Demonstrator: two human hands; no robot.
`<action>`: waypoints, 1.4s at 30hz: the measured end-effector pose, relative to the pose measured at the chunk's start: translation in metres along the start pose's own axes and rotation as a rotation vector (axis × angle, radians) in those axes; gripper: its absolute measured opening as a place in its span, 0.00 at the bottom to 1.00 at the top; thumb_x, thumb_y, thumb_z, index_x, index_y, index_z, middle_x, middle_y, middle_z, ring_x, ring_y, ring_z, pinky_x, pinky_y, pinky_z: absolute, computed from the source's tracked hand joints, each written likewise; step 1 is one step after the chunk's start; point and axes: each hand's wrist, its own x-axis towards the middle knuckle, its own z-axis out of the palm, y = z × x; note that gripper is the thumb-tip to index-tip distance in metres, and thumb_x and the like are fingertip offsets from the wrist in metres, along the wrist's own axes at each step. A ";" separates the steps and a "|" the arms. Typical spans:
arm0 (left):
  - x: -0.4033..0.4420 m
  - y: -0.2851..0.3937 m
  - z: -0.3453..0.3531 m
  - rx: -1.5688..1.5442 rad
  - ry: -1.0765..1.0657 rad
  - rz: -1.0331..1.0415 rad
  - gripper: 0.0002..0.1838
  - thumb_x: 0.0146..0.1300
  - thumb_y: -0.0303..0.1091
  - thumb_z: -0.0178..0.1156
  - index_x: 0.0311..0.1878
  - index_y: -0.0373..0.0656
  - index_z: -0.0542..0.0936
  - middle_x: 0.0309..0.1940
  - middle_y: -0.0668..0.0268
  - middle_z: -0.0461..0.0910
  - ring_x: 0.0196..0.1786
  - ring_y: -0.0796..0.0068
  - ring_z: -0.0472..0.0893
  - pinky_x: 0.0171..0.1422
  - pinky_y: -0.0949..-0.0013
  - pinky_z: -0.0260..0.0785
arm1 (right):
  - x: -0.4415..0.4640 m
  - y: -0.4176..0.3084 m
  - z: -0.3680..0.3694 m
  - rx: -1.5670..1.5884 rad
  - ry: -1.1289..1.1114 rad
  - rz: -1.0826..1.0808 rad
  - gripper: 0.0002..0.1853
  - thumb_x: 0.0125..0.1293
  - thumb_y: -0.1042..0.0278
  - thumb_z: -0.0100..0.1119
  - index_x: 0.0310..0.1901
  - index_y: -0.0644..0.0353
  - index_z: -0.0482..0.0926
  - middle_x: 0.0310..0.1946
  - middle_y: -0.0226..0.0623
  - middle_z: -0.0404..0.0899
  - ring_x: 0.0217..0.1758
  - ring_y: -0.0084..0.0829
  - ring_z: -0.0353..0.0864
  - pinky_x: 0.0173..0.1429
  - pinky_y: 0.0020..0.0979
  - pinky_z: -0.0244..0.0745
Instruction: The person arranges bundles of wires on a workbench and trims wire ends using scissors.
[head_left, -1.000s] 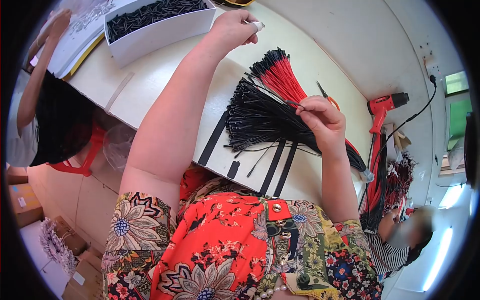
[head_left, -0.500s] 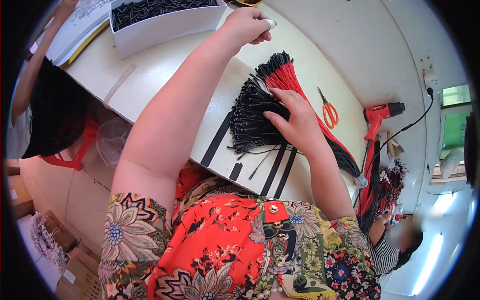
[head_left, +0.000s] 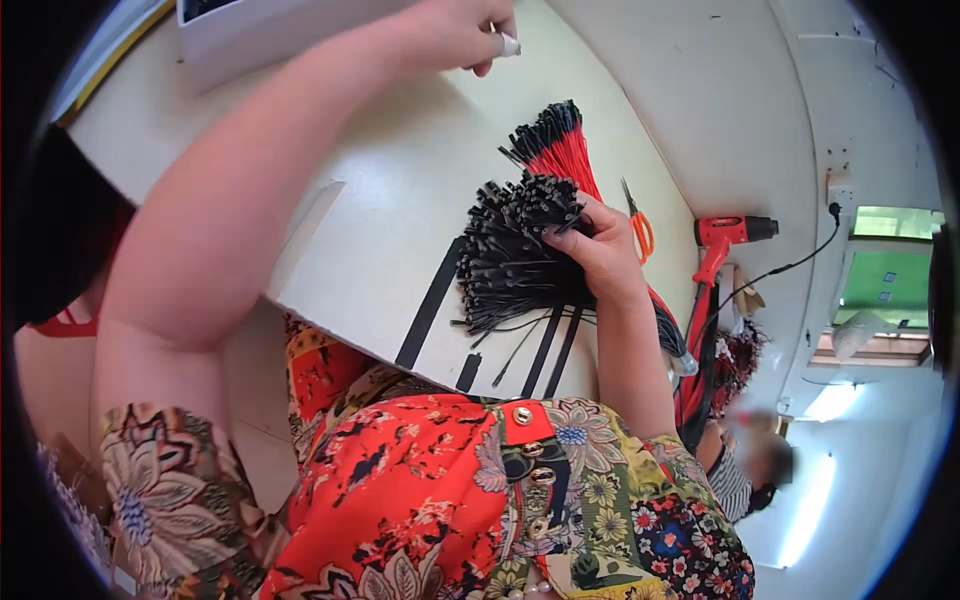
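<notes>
Within the right hand (head_left: pixel 610 255), bunched black wires (head_left: pixel 525 238)

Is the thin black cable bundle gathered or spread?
Partly gathered: the bare right hand clasps some thin black cables; other ends fan out beside it.

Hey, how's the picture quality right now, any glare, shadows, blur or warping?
Head view: wide-angle warping, with dark rounded corners; head view: the strip light at right is blown out white; head view: a soft shadow lies on the table below the left hand; head view: the black wire bundle looks fairly crisp, while a seated person's head is blurred.
</notes>
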 end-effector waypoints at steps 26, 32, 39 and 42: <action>-0.024 0.084 0.049 -0.025 0.005 0.131 0.06 0.65 0.31 0.53 0.35 0.39 0.76 0.19 0.74 0.71 0.25 0.87 0.69 0.31 0.77 0.59 | -0.059 0.024 -0.062 0.430 0.066 -0.200 0.16 0.53 0.64 0.73 0.40 0.63 0.83 0.41 0.33 0.81 0.45 0.26 0.80 0.50 0.28 0.74; -0.022 0.090 0.043 0.016 -0.045 0.071 0.05 0.64 0.31 0.54 0.37 0.41 0.76 0.20 0.75 0.71 0.26 0.88 0.68 0.31 0.78 0.58 | -0.053 0.018 -0.060 0.461 0.013 -0.242 0.17 0.50 0.65 0.73 0.40 0.63 0.83 0.38 0.31 0.80 0.44 0.26 0.79 0.50 0.28 0.74; -0.019 0.085 0.042 0.025 -0.038 0.062 0.05 0.65 0.32 0.55 0.37 0.42 0.77 0.20 0.76 0.71 0.27 0.88 0.69 0.31 0.79 0.58 | -0.052 0.022 -0.063 0.444 0.007 -0.251 0.15 0.45 0.72 0.74 0.38 0.62 0.84 0.38 0.31 0.80 0.43 0.26 0.80 0.48 0.27 0.75; -0.018 0.085 0.042 0.017 -0.055 0.056 0.05 0.66 0.32 0.55 0.36 0.42 0.76 0.21 0.75 0.71 0.27 0.88 0.70 0.32 0.79 0.59 | -0.053 0.023 -0.065 0.419 0.012 -0.246 0.15 0.45 0.74 0.73 0.38 0.62 0.84 0.38 0.31 0.80 0.43 0.26 0.80 0.47 0.27 0.75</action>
